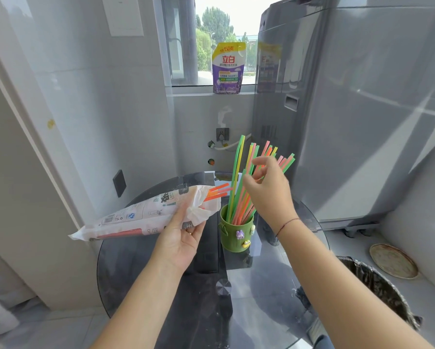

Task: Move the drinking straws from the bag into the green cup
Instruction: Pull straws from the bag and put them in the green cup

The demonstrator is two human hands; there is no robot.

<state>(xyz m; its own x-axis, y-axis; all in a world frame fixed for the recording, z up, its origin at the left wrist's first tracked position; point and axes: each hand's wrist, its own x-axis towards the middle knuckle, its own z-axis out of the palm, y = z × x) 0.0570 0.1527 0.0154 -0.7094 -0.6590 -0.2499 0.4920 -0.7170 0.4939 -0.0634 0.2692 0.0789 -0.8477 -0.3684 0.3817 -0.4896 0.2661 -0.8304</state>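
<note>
My left hand [181, 238] grips a white printed plastic bag [136, 217] near its open end and holds it level above the table, left of the cup. A few orange straws [217, 191] stick out of the bag's mouth toward the cup. The green cup [234, 235], decorated with small cartoon charms, stands upright on the glass table. Several green, pink, orange and yellow straws [239, 197] stand fanned out in it. My right hand [272, 190] hovers above the cup among the straw tops, fingers apart and brushing the straws, with none clearly gripped.
The round dark glass table [261, 285] carries the cup. A grey washing machine [350, 109] stands close behind on the right. A purple detergent pouch [227, 69] sits on the window sill. A lined bin [377, 285] and a round metal dish [392, 260] are on the floor at right.
</note>
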